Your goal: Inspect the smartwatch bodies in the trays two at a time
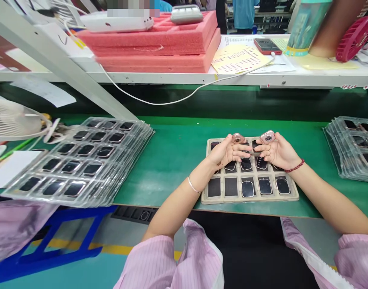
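Note:
My left hand [227, 151] pinches a pinkish watch case [238, 138] between thumb and fingers, its round sensor back showing. A second pink watch case [267, 137], also turned back side up, is gripped by my right hand [280, 152]. Both hands hover over the far rows of a beige compartment tray [204, 196], hiding part of it. Square dark-faced watches sit in many of its pockets, such as the watch [247, 187] in the near row. Two near-left pockets [231, 187] hold no watch.
Stacked clear trays with watches [90, 150] stand on the left; another clear tray stack [352, 144] is at the right edge. A white fan [15, 118] is at far left. Above, a shelf [172, 78] carries pink foam blocks [154, 44], and a white cable [160, 104] droops below it.

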`<state>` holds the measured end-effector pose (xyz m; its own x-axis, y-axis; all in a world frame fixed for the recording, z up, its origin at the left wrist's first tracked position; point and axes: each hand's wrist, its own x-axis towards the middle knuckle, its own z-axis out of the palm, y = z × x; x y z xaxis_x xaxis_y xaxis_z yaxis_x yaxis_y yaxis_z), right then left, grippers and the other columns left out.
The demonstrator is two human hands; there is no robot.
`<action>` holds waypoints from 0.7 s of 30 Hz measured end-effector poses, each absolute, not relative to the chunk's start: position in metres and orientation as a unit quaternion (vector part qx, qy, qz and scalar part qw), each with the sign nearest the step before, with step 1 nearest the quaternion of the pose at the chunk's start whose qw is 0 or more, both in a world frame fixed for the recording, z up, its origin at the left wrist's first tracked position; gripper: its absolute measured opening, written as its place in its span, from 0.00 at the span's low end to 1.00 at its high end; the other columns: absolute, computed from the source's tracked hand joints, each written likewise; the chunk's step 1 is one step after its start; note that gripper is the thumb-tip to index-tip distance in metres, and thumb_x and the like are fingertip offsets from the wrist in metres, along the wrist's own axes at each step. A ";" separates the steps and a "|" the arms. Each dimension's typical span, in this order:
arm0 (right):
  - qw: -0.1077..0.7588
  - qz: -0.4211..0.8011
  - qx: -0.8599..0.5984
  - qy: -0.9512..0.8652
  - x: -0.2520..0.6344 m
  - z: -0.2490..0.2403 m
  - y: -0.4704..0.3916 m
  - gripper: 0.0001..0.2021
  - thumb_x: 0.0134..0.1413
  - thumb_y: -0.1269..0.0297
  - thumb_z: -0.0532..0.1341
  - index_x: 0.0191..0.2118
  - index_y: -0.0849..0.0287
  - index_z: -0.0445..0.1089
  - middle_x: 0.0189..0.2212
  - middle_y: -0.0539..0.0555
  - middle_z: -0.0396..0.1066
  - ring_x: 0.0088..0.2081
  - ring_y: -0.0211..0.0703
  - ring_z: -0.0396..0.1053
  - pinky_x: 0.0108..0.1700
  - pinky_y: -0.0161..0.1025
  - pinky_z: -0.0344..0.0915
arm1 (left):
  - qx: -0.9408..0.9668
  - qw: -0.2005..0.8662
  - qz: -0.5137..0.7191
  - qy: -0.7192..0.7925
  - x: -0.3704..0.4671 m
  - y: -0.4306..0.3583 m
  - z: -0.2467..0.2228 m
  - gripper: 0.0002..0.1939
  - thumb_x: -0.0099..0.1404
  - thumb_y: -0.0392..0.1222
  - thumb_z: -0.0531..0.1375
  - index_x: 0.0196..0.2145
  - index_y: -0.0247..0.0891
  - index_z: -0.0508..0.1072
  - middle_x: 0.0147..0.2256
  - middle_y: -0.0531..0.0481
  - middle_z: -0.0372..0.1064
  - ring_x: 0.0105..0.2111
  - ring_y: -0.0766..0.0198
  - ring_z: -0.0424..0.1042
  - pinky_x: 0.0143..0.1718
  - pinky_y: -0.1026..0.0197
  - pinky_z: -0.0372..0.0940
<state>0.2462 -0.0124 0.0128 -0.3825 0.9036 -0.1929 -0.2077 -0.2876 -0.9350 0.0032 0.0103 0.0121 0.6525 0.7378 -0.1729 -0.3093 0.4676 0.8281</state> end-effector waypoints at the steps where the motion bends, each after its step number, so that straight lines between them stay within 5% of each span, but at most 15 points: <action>1: 0.392 0.695 -0.393 -0.458 0.248 0.013 -0.011 0.33 0.62 0.35 0.45 0.46 0.60 0.72 0.39 0.64 0.80 0.30 0.49 0.78 0.28 0.43 0.75 | 0.395 0.823 0.316 0.261 0.003 0.011 0.013 0.31 0.69 0.65 0.47 0.46 0.32 0.71 0.46 0.33 0.77 0.35 0.57 0.80 0.26 0.65 0.67; 6: 0.383 0.693 -0.387 -0.472 0.249 0.009 -0.010 0.32 0.60 0.34 0.48 0.47 0.58 0.70 0.40 0.62 0.80 0.30 0.49 0.78 0.26 0.42 0.74 | 0.395 0.821 0.320 0.258 0.002 0.013 0.009 0.30 0.67 0.65 0.51 0.46 0.32 0.71 0.41 0.35 0.78 0.31 0.61 0.78 0.24 0.66 0.65; 9: 0.394 0.685 -0.380 -0.480 0.244 0.007 -0.014 0.22 0.55 0.45 0.63 0.49 0.55 0.67 0.43 0.59 0.79 0.33 0.45 0.78 0.29 0.38 0.75 | 0.437 0.781 0.351 0.275 0.004 0.012 0.004 0.26 0.61 0.53 0.65 0.51 0.35 0.69 0.40 0.41 0.78 0.29 0.65 0.76 0.25 0.67 0.63; 11: 0.409 0.655 -0.382 -0.508 0.239 0.006 -0.017 0.23 0.50 0.56 0.69 0.50 0.54 0.64 0.44 0.56 0.78 0.35 0.42 0.78 0.32 0.37 0.76 | 0.475 0.749 0.363 0.286 0.006 0.010 0.001 0.33 0.54 0.43 0.70 0.55 0.37 0.66 0.39 0.44 0.77 0.30 0.65 0.77 0.26 0.68 0.64; 15: 0.429 0.578 -0.389 -0.574 0.231 0.004 -0.020 0.23 0.49 0.63 0.69 0.50 0.54 0.62 0.44 0.55 0.76 0.34 0.40 0.76 0.33 0.38 0.75 | 0.537 0.699 0.371 0.294 0.010 0.006 0.001 0.35 0.51 0.35 0.68 0.56 0.40 0.65 0.43 0.45 0.75 0.37 0.62 0.78 0.30 0.67 0.67; 21: 0.430 0.493 -0.423 -0.627 0.227 0.001 -0.023 0.15 0.51 0.65 0.66 0.45 0.55 0.66 0.35 0.51 0.74 0.27 0.38 0.71 0.30 0.38 0.73 | 0.584 0.647 0.380 0.309 0.010 0.002 0.004 0.25 0.59 0.38 0.63 0.55 0.38 0.68 0.42 0.44 0.74 0.34 0.63 0.78 0.28 0.67 0.66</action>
<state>0.2267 -0.0235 0.0014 -0.2717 0.9546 0.1222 0.1072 0.1563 -0.9819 0.0102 0.0022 0.0041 0.5191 0.8536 0.0444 -0.1300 0.0275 0.9911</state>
